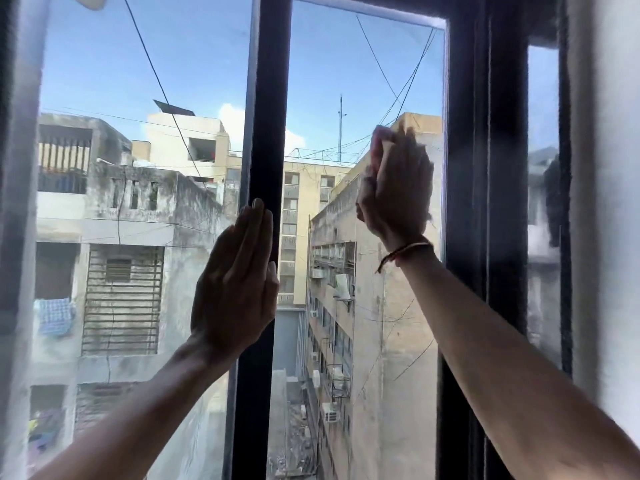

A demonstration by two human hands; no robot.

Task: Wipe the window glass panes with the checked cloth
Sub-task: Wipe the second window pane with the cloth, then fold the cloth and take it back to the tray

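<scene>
Fingers together, our left hand [239,282] lies flat against the dark frame bar [266,133], while our right hand [398,188] presses the cloth [375,147] flat on the right pane [346,81].

Both forearms are bare, with no sleeves in view. The left hand [239,282] wears nothing. The right hand [398,188] looks blurred, and a thin red-and-pale thread bracelet [405,252] circles its wrist, loose ends hanging.
</scene>
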